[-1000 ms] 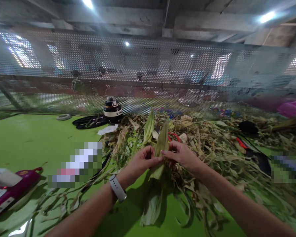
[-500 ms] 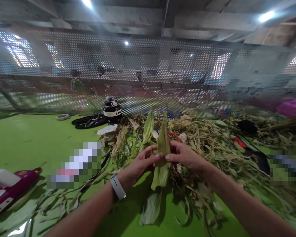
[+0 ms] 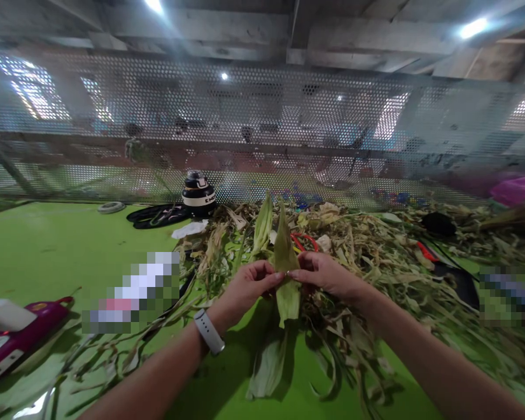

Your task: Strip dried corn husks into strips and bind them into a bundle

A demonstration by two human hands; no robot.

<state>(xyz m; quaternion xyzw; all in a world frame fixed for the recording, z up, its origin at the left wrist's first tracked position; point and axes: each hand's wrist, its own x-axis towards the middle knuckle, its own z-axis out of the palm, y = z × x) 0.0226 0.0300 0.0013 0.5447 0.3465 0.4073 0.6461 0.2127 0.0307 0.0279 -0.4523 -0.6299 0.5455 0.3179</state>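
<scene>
Between my two hands stands a pale green corn husk [image 3: 287, 303], its pointed tip upward. My left hand [image 3: 252, 287] pinches its left edge, thumb in front and fingers behind. From the other side my right hand [image 3: 326, 275] grips it the same way, and the two thumb tips nearly meet at its middle. Below, on the green table, lies a separate broad husk piece [image 3: 266, 364]. Another upright green husk [image 3: 262, 224] rests just beyond my left hand. Red scissor-like handles [image 3: 308, 238] show behind my right hand.
Dried husk strips [image 3: 376, 256] cover the middle and right of the green table [image 3: 70, 239]. A black bottle [image 3: 199, 195] stands at the back by a perforated metal screen [image 3: 245, 128]. At left lie a purple power strip [image 3: 39, 321], a tape roll [image 3: 111, 207] and a black pouch [image 3: 157, 216].
The held husk has turned slightly and its lower end sits higher. Both hands have shifted a little left, thumbs closer together. More of the red handles shows.
</scene>
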